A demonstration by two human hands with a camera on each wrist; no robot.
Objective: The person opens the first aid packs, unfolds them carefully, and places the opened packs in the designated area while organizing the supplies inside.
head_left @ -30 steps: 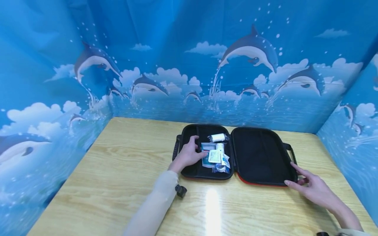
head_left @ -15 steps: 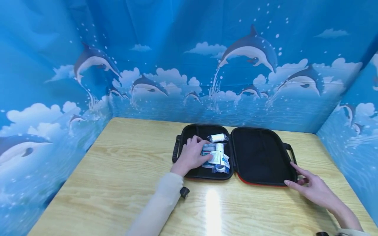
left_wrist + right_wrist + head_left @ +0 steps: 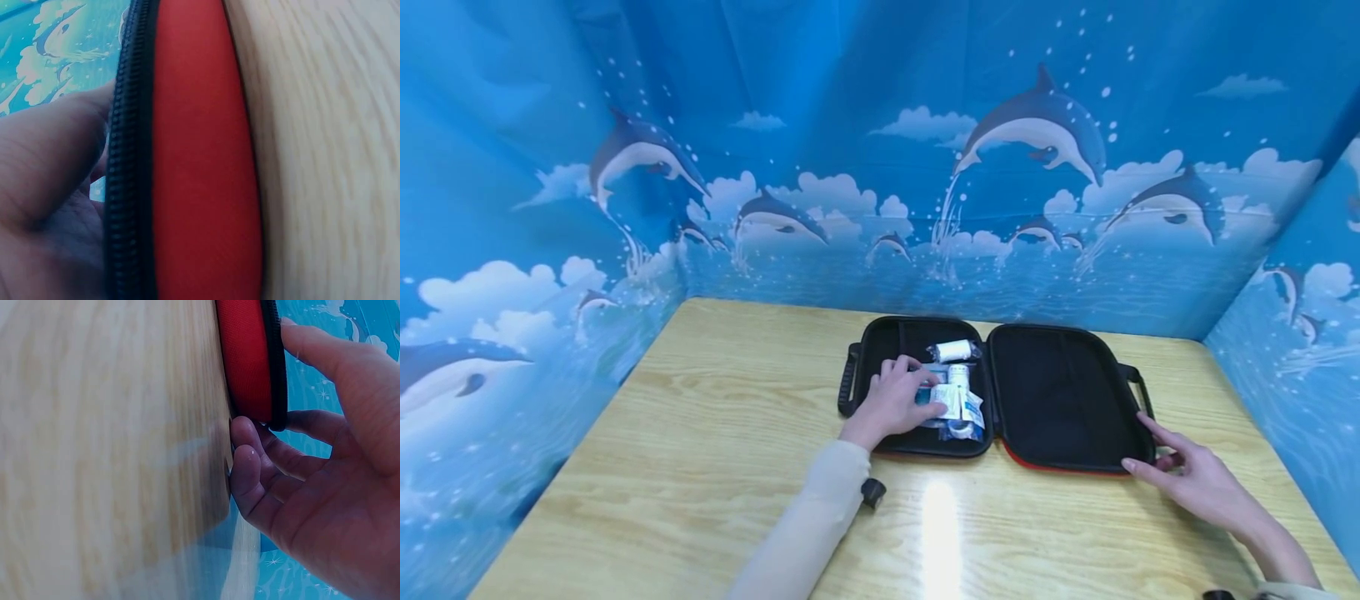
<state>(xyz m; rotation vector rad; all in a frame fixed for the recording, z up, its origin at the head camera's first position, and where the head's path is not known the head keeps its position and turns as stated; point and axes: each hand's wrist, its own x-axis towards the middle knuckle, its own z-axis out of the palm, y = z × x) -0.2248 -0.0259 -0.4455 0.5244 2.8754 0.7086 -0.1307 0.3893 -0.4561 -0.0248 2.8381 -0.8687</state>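
A red zip-up first-aid case [image 3: 1067,396] with a black lining lies open flat, its halves side by side. My left hand [image 3: 891,404] reaches into the left half, thumb and fingers at the left edge of a small white square packet [image 3: 947,402], pinching it. Beneath this hand, bluish packets are partly hidden. In the left wrist view the case's red side [image 3: 203,150] covers the fingertips. My right hand [image 3: 1198,479] holds the near right corner of the other half; in the right wrist view its fingers curl by the zip edge [image 3: 275,375].
Around the square packet lie a wrapped white roll [image 3: 954,350], a white cylinder [image 3: 958,375], a white-and-blue packet [image 3: 972,410] and a blue-wrapped ring-shaped item [image 3: 960,428]. Carry handles [image 3: 847,379] stick out at both ends. The wooden table [image 3: 715,400] meets a dolphin-print curtain [image 3: 850,167].
My left hand has moved right over the packets, then slightly toward me, thumb and fingers closing in at the square packet, which now sits slightly tilted. The right hand stays at the case corner.
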